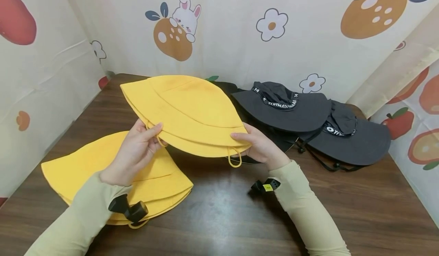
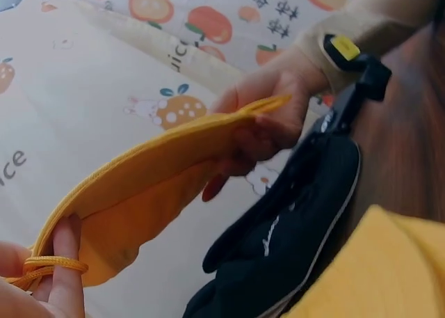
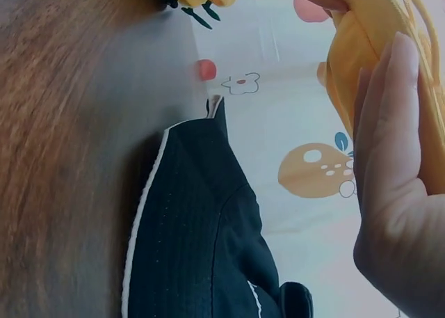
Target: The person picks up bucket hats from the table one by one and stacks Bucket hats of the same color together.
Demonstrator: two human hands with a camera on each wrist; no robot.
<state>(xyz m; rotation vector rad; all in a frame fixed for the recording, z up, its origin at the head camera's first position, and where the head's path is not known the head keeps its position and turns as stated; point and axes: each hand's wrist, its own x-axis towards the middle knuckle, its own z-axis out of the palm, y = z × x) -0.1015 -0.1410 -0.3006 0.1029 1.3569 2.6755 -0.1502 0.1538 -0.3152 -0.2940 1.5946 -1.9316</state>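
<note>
A yellow bucket hat (image 1: 192, 111), folded flat with its crown toward the back, is held above the table by both hands. My left hand (image 1: 138, 145) pinches the brim near its left end, thumb on top, beside a thin yellow cord loop. At the right end my right hand (image 1: 258, 145) grips the brim, its thumb on top and the fingers underneath. Another cord loop (image 1: 234, 159) hangs by that hand. Below my left forearm more yellow hats (image 1: 92, 153) lie flat on the table, partly hidden by the sleeve.
Dark bucket hats with printed bands lie at the back right: one dark hat (image 1: 288, 111) overlaps another dark hat (image 1: 353, 141) with a cord and toggle. A black hat (image 2: 306, 241) with light edging sits behind the held one. A printed curtain (image 1: 226, 31) borders the wooden table (image 1: 219, 210).
</note>
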